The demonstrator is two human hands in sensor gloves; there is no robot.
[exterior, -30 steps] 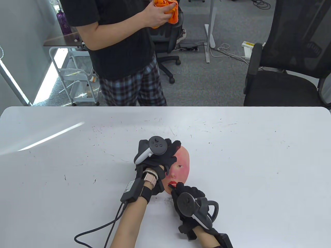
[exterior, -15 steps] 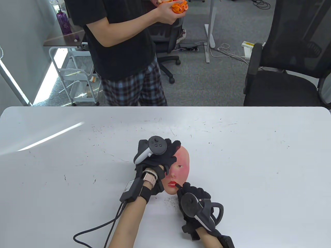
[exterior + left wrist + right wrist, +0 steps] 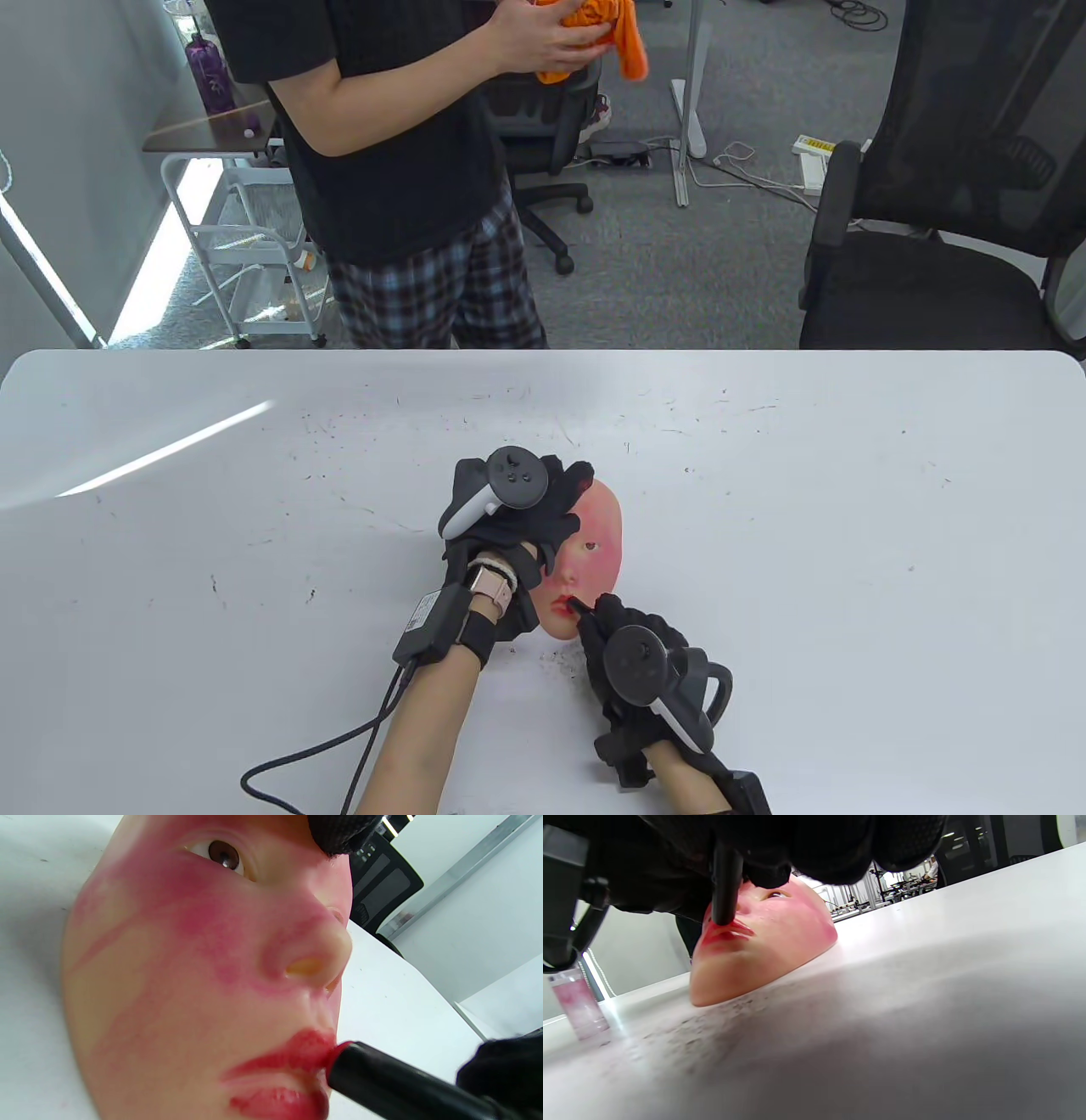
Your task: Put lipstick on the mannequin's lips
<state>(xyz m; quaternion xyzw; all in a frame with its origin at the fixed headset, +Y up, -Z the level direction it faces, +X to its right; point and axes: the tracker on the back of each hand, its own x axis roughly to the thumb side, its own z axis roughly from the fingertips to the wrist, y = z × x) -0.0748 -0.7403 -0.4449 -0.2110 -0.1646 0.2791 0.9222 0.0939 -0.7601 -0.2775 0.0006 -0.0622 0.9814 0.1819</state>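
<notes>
A flesh-coloured mannequin face (image 3: 594, 543) lies face-up on the white table (image 3: 806, 509), with red smears on its cheeks and red lips (image 3: 292, 1065). My left hand (image 3: 517, 509) rests on its forehead side and holds it down. My right hand (image 3: 624, 645) grips a black lipstick tube (image 3: 398, 1086). Its red tip touches the upper lip at the corner of the mouth. In the right wrist view the tube (image 3: 725, 882) stands on the lips of the face (image 3: 780, 929).
A small clear pink-stained cap or vial (image 3: 579, 1005) stands on the table to the left of the face in the right wrist view. A person (image 3: 399, 170) stands behind the table wringing an orange cloth (image 3: 594, 34). A black office chair (image 3: 942, 212) stands at the back right.
My right hand slid the lipstick tip along the lips, first right, then slightly back toward the mouth. My left hand stayed put. The bystander kept working the orange cloth.
</notes>
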